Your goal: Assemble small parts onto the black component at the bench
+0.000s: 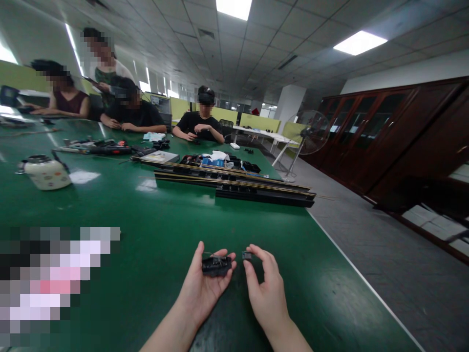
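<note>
Palm up, my left hand (205, 288) holds a small black plastic housing (217, 266) across its fingers, with the thumb raised beside it. The housing looks uneven on top, and its exact kind is too small to make out. My right hand (264, 283) pinches a tiny dark grey block (246, 255) between thumb and forefinger. A short gap separates the block from the black housing. Both hands are above the green tabletop (154, 234) near its right end.
Black rails with long brass-coloured rods (264, 190) lie across the table ahead. Behind them are a blue packet (214, 161) and a grey box (159, 157). Tools (98, 146) and a patterned mug (47, 173) stand left. Several people are around the table; a fan (306, 132) stands right.
</note>
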Available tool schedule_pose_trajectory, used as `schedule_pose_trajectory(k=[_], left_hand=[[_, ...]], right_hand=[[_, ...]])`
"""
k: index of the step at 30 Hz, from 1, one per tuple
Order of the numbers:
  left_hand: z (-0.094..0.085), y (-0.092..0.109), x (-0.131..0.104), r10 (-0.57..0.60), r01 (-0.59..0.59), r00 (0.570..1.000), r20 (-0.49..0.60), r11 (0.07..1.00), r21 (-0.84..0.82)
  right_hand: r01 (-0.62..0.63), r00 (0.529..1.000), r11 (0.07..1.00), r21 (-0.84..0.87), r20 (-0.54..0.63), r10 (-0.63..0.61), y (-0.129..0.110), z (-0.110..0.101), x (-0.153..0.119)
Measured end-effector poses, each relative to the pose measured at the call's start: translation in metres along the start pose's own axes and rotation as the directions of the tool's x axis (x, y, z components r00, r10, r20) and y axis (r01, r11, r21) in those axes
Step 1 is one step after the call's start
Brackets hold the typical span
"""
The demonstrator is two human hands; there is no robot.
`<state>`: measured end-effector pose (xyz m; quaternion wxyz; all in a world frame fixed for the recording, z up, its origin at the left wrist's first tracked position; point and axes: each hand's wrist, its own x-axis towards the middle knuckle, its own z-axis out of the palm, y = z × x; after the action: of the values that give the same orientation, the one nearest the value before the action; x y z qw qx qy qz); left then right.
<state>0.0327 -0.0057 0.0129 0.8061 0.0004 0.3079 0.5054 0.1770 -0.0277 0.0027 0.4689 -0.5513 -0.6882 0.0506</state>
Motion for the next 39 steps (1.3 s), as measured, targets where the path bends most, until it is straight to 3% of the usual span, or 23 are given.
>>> schedule_pose_trajectory(k=[17,28,39], left_hand=[[0.001,-0.002,0.001,0.021,-0.021,0.999,-0.027,0.999,0.028],[0.003,-0.001,-0.001,0.008,-0.008,1.0,-0.008,0.999,0.04],[0.002,-0.003,0.0,0.034,-0.034,0.999,-0.004,0.999,-0.011]], right_hand=[[-0.009,1.0,1.0,0.005,-0.006,0.009,0.001,-0.001,0.0],[-0.015,0.997,1.0,-0.026,-0.081,0.013,0.0,-0.002,0.001],[0.148,0.982,0.989,0.014,0.115,-0.148,-0.012,-0.001,-0.002]])
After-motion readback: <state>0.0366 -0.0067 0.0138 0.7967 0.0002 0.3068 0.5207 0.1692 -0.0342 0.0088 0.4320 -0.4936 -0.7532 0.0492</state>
